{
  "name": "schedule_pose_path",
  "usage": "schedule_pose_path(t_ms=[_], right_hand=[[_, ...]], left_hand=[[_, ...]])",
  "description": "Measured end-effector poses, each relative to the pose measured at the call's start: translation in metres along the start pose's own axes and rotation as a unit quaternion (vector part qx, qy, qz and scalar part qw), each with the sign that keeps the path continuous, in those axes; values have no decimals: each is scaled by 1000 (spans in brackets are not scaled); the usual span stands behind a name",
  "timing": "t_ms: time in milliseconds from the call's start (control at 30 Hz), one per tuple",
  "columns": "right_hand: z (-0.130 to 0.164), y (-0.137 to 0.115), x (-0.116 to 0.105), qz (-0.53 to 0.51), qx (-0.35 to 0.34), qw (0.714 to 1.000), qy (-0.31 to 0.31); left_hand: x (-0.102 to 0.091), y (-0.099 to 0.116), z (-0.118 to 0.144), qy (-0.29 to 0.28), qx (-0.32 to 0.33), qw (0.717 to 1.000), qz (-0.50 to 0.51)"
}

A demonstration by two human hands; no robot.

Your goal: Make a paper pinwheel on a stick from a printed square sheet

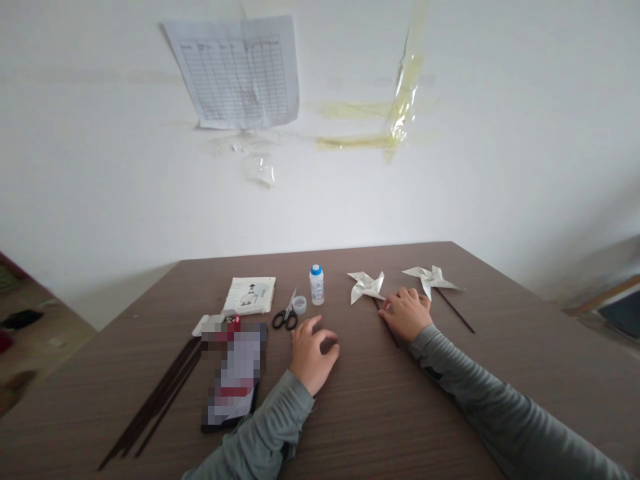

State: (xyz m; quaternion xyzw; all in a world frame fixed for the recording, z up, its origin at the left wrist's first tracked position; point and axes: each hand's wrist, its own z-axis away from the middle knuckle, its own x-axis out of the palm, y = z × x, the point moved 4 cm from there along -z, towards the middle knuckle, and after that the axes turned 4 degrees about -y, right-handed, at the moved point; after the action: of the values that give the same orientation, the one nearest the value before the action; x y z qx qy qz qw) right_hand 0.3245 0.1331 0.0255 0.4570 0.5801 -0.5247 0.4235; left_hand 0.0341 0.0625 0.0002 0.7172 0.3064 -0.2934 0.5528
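Observation:
My left hand (311,355) rests over the table just in front of the black-handled scissors (285,319). Its fingers are curved, with a gap between thumb and forefinger and nothing in them. My right hand (407,315) has its thumb and fingertips at the brown stick of a white paper pinwheel (367,287), and the palm hides part of that stick. A second paper pinwheel (433,278) lies to the right, its stick slanting towards me. Behind my left hand stand a clear bottle with a blue cap (317,287) and a small clear round piece (299,305).
A stack of printed paper squares (250,295) lies at the back left. Several brown sticks (160,393) and a blurred phone (234,377) are left of my left arm. A small white-and-red item (220,325) sits by the sticks. The table (360,413) meets the wall.

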Motion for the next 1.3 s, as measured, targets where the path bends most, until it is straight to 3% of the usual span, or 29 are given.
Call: schedule_pose_path(t_ms=[133,267,367,700,867,1100,1300], right_hand=[[7,7,2,5,-70,996,56],[7,19,11,22,-144,988,53],[4,24,14,33,-152,987,37],[-3,33,18,10,-135,991,8],[-13,54,11,24,-105,994,6],[-17,81,-15,85,6,993,-80],[-12,96,-34,85,53,985,-137]], left_hand=[[-6,0,5,-12,-4,1000,-28],[-18,3,8,-24,5,997,-79],[-26,8,8,-52,16,990,-132],[-27,22,12,-202,16,955,-215],[-28,23,12,-204,16,955,-217],[-24,20,14,-204,39,947,-244],[-23,19,14,-191,46,951,-239]])
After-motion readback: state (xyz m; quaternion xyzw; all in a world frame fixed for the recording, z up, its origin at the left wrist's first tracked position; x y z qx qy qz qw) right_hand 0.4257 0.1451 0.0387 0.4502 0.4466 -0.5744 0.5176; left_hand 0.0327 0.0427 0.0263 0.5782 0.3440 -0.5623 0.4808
